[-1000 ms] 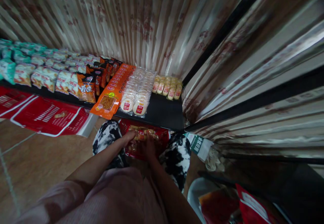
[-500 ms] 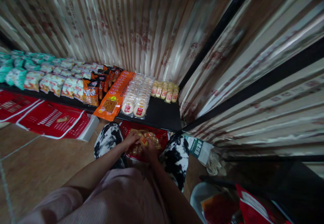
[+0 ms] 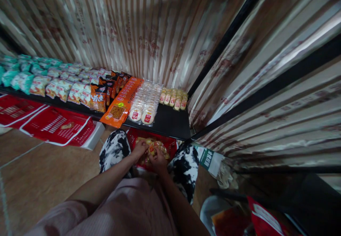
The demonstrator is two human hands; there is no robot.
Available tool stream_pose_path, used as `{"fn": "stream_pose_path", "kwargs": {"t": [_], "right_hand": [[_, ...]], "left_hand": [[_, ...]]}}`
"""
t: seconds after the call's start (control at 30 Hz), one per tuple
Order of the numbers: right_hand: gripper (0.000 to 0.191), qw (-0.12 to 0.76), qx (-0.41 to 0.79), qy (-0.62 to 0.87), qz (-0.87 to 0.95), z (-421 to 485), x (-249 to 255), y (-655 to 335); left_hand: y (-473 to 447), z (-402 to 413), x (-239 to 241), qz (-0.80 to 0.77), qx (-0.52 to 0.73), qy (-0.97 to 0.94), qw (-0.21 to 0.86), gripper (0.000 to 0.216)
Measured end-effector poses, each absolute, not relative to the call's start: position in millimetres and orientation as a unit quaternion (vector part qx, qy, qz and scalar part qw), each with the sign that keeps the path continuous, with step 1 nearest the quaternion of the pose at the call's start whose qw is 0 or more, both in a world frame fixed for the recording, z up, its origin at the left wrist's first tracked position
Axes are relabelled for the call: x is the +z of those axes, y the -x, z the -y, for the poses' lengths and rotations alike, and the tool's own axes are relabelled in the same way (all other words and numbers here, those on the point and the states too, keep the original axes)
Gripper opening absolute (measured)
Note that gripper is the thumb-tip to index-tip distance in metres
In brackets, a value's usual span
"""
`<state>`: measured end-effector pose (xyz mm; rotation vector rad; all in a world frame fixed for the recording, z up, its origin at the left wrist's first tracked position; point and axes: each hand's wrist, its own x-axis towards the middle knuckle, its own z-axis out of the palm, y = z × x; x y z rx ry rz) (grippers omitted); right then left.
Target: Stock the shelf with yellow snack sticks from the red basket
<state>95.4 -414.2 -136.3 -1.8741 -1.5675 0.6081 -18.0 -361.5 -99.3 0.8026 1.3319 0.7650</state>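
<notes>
Between my knees, my right hand [image 3: 159,160] grips a small yellow wrapped snack [image 3: 152,148] with a red label. My left hand [image 3: 141,148] is closed at the snack's left side, its fingertips pinched on the end of the wrapper. Below both hands is a red bag [image 3: 170,144] holding several more snack packets [image 3: 162,147] of the same yellow kind. On the black shelf [image 3: 170,122] ahead, more yellow wrapped snacks [image 3: 173,99] with red labels stand in rows at the right end.
Left of those snacks are round white crackers [image 3: 148,116], a flat orange bag [image 3: 117,111], orange-black bags [image 3: 97,97], white bags [image 3: 57,88] and green bags [image 3: 22,81]. Red carrier bags [image 3: 55,124] lie under the shelf. A black post [image 3: 226,42] rises at the right.
The snack in my hands has turned slightly, and my left hand has shifted a little away from my right. The whole view has moved slightly. Goods on the shelf stay in place.
</notes>
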Motion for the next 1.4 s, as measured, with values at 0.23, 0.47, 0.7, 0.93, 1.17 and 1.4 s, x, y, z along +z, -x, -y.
{"fn": "stream_pose_path", "kwargs": {"t": [0.23,0.47,0.7,0.93,1.17,1.4], "right_hand": [[0.027,0.289,0.198,0.718,0.602,410,-116,-101],[0.027,0.304,0.172,0.714,0.607,405,-105,-106],[0.035,0.336,0.170,0.718,0.585,398,-103,-115],[0.039,0.365,0.169,0.741,0.538,384,-86,-123],[0.041,0.359,0.157,0.744,0.542,375,-82,-127],[0.043,0.376,0.192,0.745,0.517,371,-81,-131]], "left_hand": [[15,359,-91,-0.563,0.336,-0.394,0.644,0.008],[7,351,-76,-0.557,0.342,-0.484,0.582,0.013],[-3,344,-74,-0.544,0.357,-0.475,0.593,0.016],[-9,347,-70,-0.529,0.386,-0.477,0.586,0.016],[-16,342,-80,-0.549,0.374,-0.525,0.532,0.018],[-20,338,-80,-0.547,0.379,-0.507,0.547,0.024]]}}
